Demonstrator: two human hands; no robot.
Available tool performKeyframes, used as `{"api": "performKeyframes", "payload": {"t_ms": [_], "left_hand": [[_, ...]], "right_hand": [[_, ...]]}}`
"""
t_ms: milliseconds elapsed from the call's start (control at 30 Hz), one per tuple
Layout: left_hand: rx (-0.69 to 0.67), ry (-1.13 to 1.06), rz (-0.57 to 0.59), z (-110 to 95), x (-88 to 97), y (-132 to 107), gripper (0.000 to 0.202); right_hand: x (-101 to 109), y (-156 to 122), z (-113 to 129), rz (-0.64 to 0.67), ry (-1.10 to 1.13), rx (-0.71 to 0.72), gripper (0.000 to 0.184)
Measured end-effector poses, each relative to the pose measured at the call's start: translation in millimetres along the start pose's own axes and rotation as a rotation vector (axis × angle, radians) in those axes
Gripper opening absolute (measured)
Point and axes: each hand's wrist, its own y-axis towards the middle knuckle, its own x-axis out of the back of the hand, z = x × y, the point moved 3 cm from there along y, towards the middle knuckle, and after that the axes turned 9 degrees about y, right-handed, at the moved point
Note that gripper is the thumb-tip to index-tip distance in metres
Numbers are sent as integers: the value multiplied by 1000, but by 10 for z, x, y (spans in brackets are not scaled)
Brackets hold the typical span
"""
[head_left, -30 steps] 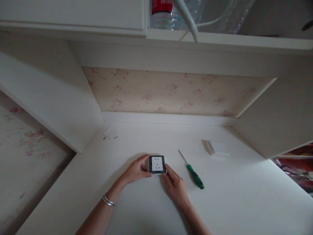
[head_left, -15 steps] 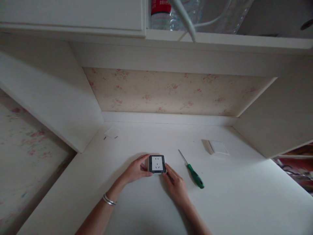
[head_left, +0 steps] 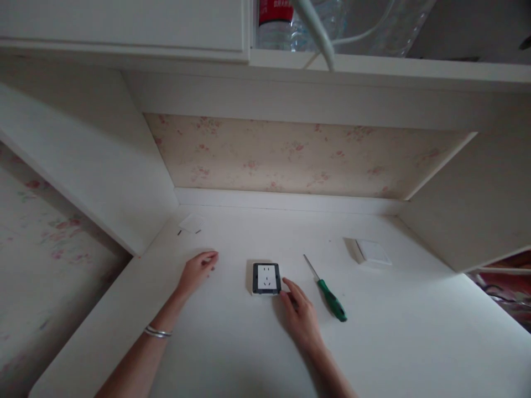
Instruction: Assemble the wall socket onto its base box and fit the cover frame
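Observation:
A wall socket (head_left: 266, 277), with a white face and dark grey surround on a white back box, sits on the white tabletop (head_left: 232, 337). Beside its right edge is my right hand (head_left: 302, 315), thumb and forefinger apart; whether the fingertips touch the box I cannot tell. My left hand (head_left: 198, 272) is away to the left of the socket, fingers loosely bent, nothing visible in them. Beyond it lie a thin whitish square frame (head_left: 191, 223) and two small dark pieces (head_left: 179, 232). A green-handled screwdriver (head_left: 332, 300) rests to the right of my right hand.
A white square switch-like box (head_left: 372, 252) lies toward the right rear. White side panels (head_left: 95, 149) and a floral back wall (head_left: 290, 155) enclose the tabletop. Overhead, a shelf (head_left: 373, 72) holds plastic bottles (head_left: 276, 25), with a pale curved tube hanging in front.
My left hand has let go of the socket and moved left and farther back. The fingers of my right hand have loosened at the socket's right edge. The socket stays in place.

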Motion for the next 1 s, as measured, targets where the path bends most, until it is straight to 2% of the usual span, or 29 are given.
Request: {"api": "performKeyframes", "payload": {"t_ms": [133,200,300,467,667,800,900,1000], "left_hand": [[63,421,-239,395,613,407,33],[118,576,-280,543,837,574,34],[203,713,-247,675,996,748,42],[246,759,-204,674,953,871,47],[244,770,-265,608,861,880,40],[239,782,-317,590,835,802,37],[172,767,-377,516,799,681,35],[20,668,-445,344,693,502,32]], "right_hand": [[5,8,-19,-23,6,-27,41],[10,9,-22,-35,24,-24,41],[18,7,-22,-52,41,-12,41],[22,4,-18,-64,40,-20,40],[28,-2,-3,-43,48,-30,38],[32,2,-5,-50,46,-23,38],[25,8,-12,-49,51,-11,40],[19,11,-15,-41,50,3,39]]}}
